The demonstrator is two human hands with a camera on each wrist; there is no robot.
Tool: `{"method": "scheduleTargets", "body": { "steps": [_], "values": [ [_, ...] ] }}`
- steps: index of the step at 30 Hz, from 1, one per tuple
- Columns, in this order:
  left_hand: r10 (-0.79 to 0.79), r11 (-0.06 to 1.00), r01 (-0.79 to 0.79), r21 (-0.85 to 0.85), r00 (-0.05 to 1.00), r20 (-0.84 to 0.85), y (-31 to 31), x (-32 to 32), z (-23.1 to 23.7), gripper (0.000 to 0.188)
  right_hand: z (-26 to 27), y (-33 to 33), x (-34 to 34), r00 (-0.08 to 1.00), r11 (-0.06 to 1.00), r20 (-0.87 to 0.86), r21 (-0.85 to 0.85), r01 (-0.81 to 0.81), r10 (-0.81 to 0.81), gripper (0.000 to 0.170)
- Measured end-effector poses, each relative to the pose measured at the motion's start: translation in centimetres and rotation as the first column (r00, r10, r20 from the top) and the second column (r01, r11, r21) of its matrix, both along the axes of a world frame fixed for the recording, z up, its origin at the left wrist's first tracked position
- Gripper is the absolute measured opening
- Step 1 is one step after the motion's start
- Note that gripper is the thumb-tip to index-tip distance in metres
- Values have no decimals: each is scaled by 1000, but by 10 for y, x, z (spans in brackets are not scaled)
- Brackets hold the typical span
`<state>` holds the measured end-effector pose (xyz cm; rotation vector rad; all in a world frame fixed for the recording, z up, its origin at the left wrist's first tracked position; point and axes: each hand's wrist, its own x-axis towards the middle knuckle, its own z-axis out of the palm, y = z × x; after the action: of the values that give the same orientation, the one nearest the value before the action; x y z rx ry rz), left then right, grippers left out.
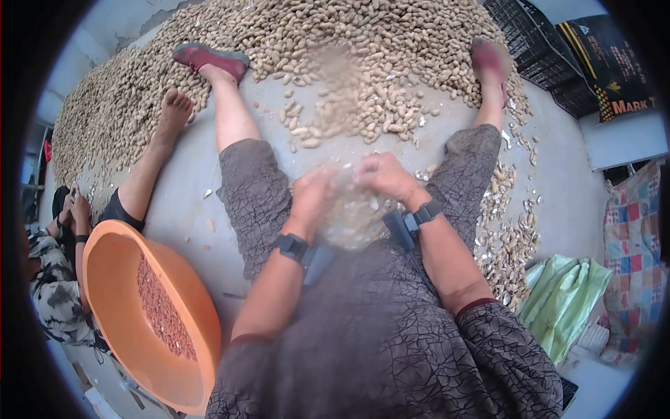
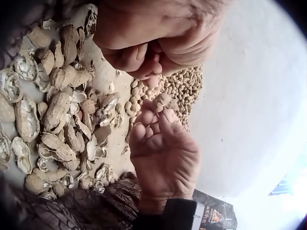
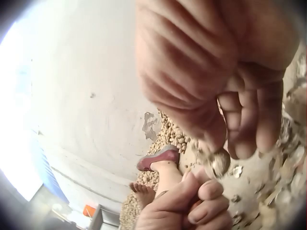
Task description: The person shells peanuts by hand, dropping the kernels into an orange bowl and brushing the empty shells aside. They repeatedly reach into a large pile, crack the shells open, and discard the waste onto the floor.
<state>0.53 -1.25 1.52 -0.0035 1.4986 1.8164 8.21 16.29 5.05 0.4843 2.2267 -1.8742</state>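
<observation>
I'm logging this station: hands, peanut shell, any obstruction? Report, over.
Right hand pinches rough tan peanut shell at fingertips. Left hand close by, fingers curled, contents hidden. No obstruction seen between hands; broken tan shells lie nearby.

floor gap (image 1: 183,202) between orange basin (image 1: 108,283) and left leg (image 1: 251,192), peanut heap (image 1: 307,35) beyond
</observation>
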Motion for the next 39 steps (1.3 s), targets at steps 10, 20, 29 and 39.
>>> {"method": "scheduleTargets", "body": {
  "steps": [10, 20, 29, 39],
  "values": [
    [50, 998, -57, 34, 984, 172, 2, -3, 2, 22, -21, 64, -35, 943, 482, -180, 823, 301, -281, 18],
    [58, 995, -72, 70, 980, 189, 1, -4, -1, 23, -47, 74, -45, 956, 278, -162, 933, 229, -245, 14],
    [-56, 982, 25, 185, 985, 163, 2, -3, -1, 23, -1, 3, -17, 960, 949, -39, -165, 267, -277, 13],
    [-152, 917, 38, 396, 953, 261, -4, -3, 2, 10, -11, -33, -13, 928, 983, -327, -9, 186, -179, 22]
  ]
}}
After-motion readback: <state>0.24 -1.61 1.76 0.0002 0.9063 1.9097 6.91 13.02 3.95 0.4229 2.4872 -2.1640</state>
